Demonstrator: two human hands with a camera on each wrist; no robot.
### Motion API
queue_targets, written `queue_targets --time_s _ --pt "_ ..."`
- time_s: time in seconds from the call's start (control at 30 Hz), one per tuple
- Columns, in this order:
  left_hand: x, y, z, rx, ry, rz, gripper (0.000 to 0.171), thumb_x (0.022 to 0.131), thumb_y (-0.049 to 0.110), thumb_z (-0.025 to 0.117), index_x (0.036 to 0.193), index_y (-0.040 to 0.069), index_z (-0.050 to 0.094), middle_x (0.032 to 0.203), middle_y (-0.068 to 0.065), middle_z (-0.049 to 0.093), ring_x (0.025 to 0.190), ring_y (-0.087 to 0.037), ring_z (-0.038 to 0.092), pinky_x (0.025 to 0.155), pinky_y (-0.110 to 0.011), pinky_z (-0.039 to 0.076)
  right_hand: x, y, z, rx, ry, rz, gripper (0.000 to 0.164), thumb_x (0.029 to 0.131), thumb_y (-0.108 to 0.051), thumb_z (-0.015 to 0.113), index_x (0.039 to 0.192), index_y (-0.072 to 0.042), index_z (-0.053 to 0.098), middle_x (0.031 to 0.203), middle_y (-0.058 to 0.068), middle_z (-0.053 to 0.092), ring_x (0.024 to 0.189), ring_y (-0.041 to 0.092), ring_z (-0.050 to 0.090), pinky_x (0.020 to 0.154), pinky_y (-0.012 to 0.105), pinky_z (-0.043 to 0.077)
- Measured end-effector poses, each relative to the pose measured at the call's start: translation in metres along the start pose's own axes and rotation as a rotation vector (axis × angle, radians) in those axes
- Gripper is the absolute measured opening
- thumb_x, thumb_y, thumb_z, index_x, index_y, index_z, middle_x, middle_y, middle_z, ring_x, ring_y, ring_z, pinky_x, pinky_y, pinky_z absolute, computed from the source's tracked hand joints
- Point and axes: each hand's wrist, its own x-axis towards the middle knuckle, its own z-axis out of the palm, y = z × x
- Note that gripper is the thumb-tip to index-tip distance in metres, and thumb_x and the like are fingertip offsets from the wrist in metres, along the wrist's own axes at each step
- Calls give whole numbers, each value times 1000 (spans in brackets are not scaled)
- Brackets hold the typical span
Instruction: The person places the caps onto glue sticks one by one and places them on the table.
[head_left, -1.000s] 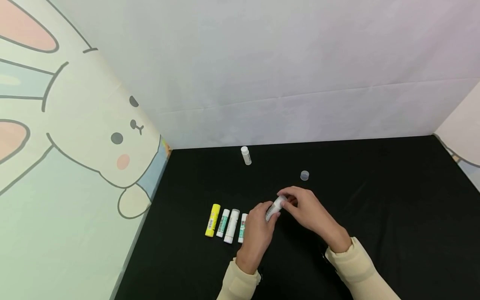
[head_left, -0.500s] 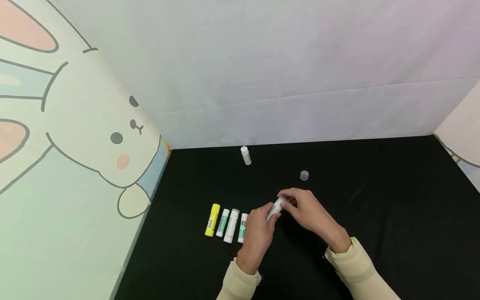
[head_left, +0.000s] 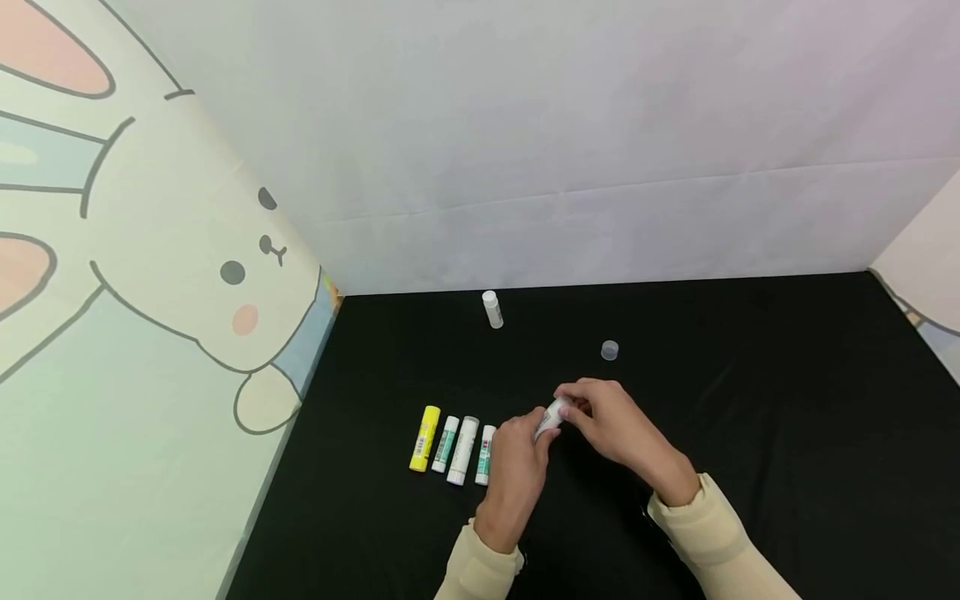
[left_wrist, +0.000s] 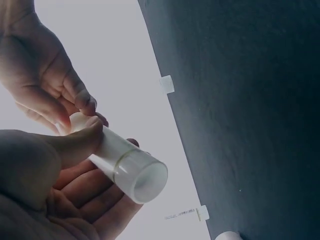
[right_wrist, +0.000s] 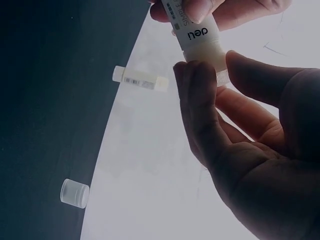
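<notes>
My left hand [head_left: 513, 467] grips a white glue stick [left_wrist: 122, 155] around its body, thumb on top and fingers underneath. In the right wrist view, the glue stick's label reads "deli", and its far end is cream-coloured with a ridged white tip. That end is pinched between the thumb and fingers of my right hand [head_left: 615, 421], which partly cover it. The stick slants up toward the right hand in the head view. A clear cap [head_left: 610, 350] lies on the black table beyond the right hand.
Left of the left hand lie a yellow glue stick [head_left: 424, 439], a slim green-and-white stick [head_left: 445, 444], a larger white stick [head_left: 462, 451] and another green-and-white stick [head_left: 485, 456], partly covered. A white glue stick [head_left: 492, 310] stands near the back edge of the black table [head_left: 750, 400].
My right hand has come down very slightly at the end of the glue stick. Both hands keep their hold, and the things on the table stay in place.
</notes>
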Motion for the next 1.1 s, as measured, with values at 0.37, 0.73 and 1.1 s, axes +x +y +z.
queue_targets --time_s 0.37,0.73,1.1 --pt "-6 -1 -1 60 13 16 21 94 8 79 112 -1 76 98 -13 78 84 -21 74 69 -29 58 -2 0 6 8 -2 11 19 99 -2 72 117 4 75 98 3 73 80 7 65 71 29 57" --pt "-9 -5 1 109 -14 12 10 93 10 81 98 4 74 83 -9 74 71 -19 71 58 -26 51 -3 10 16 19 -26 3 19 100 -1 70 118 6 74 101 6 74 85 11 69 74 31 59" --pt "-9 -4 -2 96 -28 -36 10 94 10 81 98 4 75 80 -8 73 66 -13 66 55 -22 47 3 9 18 25 -55 -5 20 102 -1 67 120 6 72 103 8 74 82 8 64 71 29 56"
